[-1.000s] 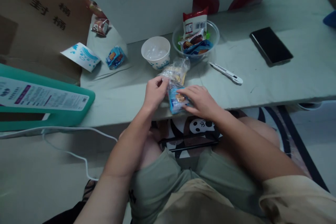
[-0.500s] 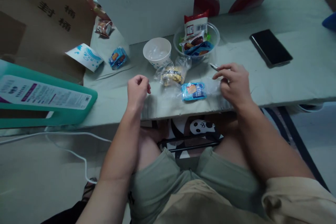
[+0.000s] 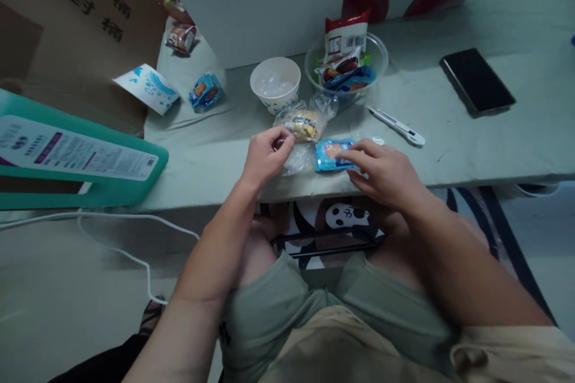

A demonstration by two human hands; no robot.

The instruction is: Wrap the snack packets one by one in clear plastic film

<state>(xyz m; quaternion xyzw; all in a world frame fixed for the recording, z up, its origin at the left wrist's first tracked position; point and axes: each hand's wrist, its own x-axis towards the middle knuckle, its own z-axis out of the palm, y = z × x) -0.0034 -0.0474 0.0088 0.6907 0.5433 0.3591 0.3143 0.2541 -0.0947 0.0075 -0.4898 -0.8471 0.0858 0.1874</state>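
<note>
A small blue snack packet [image 3: 327, 155] lies near the table's front edge, with clear crinkled plastic [image 3: 300, 160] beside its left end. My right hand [image 3: 384, 172] reaches over the packet's right part, fingers spread and fingertips at its surface. My left hand [image 3: 268, 155] is closed at the left of the clear plastic, thumb and fingers curled together; what they hold, if anything, is hidden. Just behind is a yellow snack in a clear wrapper [image 3: 305, 124]. A white utility knife [image 3: 398, 127] lies on the table behind my right hand.
A paper cup [image 3: 275, 81] and a clear bowl [image 3: 380, 66] of packaged snacks stand at the back. At right lies a black phone [image 3: 477, 81]. On the left are a green jug [image 3: 155, 158], a tipped paper cup [image 3: 148, 88] and another blue packet [image 3: 205, 92].
My right hand has let go of the utility knife and moved left onto the blue packet. My left hand has moved right to the clear plastic.
</note>
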